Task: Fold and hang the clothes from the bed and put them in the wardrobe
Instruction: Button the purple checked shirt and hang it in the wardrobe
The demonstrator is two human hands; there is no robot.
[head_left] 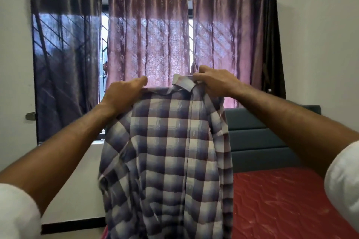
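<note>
A checked button-up shirt (167, 161) hangs at the centre of the frame, held up in front of the mauve curtains (147, 31). The left hand (124, 93) grips its shoulder seam left of centre, fingers curled over the cloth. The right hand (213, 81) pinches the collar just right of centre, its fingertips hidden behind the fabric. The shirt's hem runs off the bottom edge. The red mattress (287, 203) lies at lower right, partly hidden behind the right forearm.
</note>
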